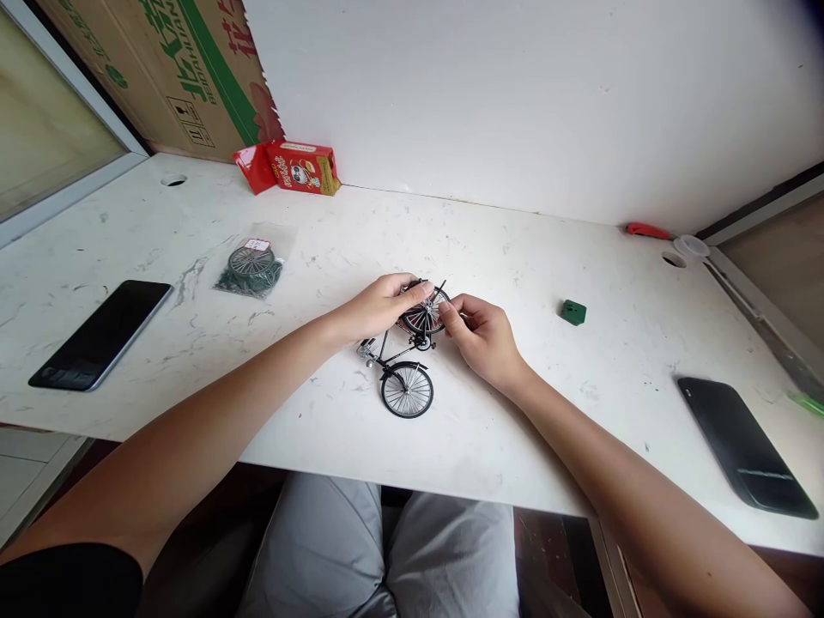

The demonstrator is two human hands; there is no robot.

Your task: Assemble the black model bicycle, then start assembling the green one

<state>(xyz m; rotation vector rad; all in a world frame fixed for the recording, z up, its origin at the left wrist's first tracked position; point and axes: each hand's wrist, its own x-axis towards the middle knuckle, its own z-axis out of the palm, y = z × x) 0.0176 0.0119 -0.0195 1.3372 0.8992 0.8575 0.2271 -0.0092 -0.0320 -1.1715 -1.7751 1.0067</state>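
"Where is the model bicycle?"

"Over the middle of the white table, between the two hands. Its near wheel points toward the person, and the handlebar sticks out to the left."

"And the hands?"

"The left hand is closed on the far wheel, thumb on top, covering part of the rim. The right hand is curled, thumb and forefinger drawn together at the wheel's right edge. I can't tell whether it pinches the wheel or some small part."

"What else is around?"

"Left of them, a clear bag with a spoked wheel and dark green pieces inside, then a dark phone. To the right, a small green block, and farther out a black device."

"Anything at the back?"

"An open red box by a big carton on the left; a red-handled tool and a clear round lid on the right. They're all well apart from the bicycle."
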